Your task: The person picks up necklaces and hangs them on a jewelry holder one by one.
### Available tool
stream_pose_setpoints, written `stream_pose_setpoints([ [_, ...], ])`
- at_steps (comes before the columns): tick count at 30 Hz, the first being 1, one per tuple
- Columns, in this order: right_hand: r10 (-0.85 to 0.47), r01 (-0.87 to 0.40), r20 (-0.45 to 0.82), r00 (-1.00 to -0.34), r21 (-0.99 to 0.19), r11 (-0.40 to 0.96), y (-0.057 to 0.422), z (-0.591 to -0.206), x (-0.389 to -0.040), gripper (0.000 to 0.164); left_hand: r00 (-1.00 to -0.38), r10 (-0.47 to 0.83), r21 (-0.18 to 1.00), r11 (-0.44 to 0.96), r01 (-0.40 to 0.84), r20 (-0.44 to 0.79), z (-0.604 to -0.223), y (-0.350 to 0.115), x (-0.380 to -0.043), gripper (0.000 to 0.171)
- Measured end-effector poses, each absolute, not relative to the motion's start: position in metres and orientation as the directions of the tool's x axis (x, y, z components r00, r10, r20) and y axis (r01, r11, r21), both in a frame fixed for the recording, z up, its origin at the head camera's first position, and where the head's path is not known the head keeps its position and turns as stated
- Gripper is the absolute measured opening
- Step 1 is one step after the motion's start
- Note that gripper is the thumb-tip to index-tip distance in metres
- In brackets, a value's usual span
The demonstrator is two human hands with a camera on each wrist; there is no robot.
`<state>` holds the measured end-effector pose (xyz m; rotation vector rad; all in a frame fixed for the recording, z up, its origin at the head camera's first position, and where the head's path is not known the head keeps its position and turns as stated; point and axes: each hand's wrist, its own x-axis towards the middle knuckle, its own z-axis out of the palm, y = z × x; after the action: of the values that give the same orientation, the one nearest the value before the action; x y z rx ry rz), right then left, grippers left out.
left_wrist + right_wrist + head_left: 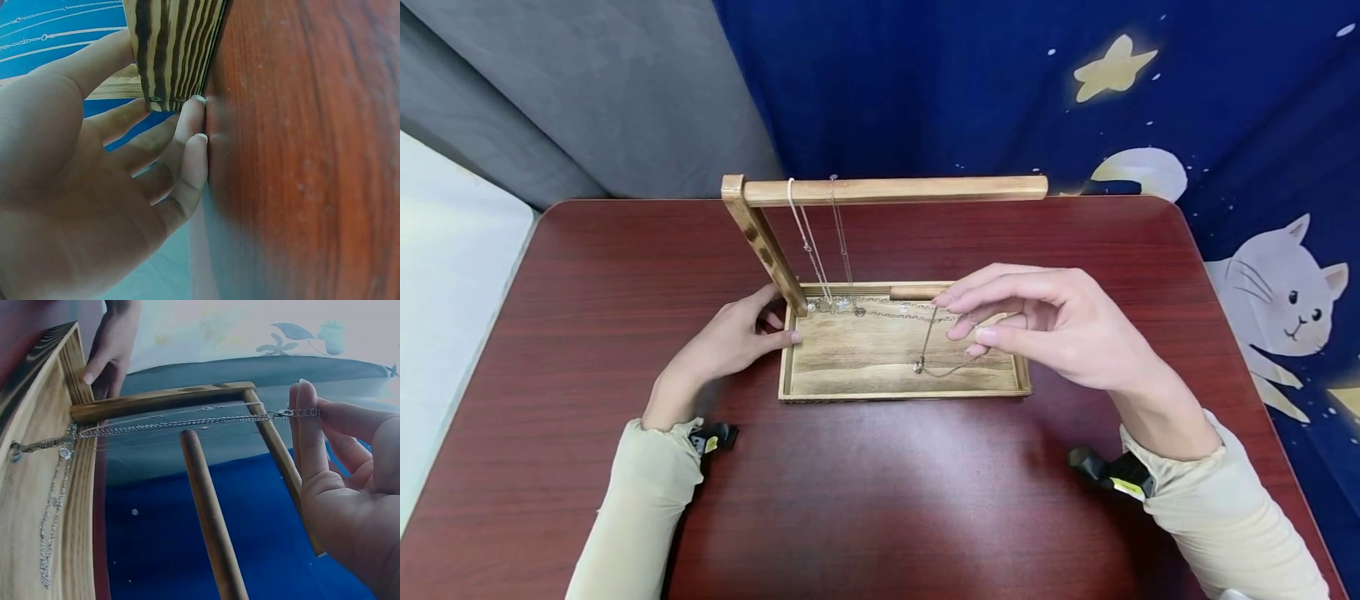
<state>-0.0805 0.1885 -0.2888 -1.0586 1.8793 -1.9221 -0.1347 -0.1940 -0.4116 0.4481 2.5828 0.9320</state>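
A wooden jewelry stand has a shallow tray (865, 354), an upright post (769, 250) and a top bar (895, 191). At its left end my left hand (726, 337) grips the tray wall, thumb over the rim and fingers outside. My right hand (1052, 325) pinches the end of a thin silver necklace (287, 413) over the tray's right half. That chain dangles in a loop, with a small round pendant (918, 367) low over the tray floor. Two more necklaces, one pale (813, 254) and one darker (842, 237), hang from the bar's left part.
Along the tray's back wall lie fine chains (895, 315) beside a short round wooden rod (917, 292). The stand sits on a reddish-brown table (880, 492). Behind the table hang a grey curtain (640, 92) and a blue one (910, 83) with stars and a cat.
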Motion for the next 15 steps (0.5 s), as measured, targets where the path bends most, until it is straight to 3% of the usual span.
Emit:
stream_pose_setpoints([
  [9,-0.616,-0.270,0.348,-0.707,-0.938,-0.219,0.197,-0.278,-0.079,0.043,-0.888,0.404,0.652,0.738,0.174,-0.220,-0.410,-0.192,-0.134,0.064],
  [15,-0.582,-0.309,0.385,-0.716,-0.923,-0.230,0.203,-0.270,-0.077,0.040,-0.889,0.405,0.661,0.730,0.175,-0.212,-0.410,-0.192,-0.134,0.062],
])
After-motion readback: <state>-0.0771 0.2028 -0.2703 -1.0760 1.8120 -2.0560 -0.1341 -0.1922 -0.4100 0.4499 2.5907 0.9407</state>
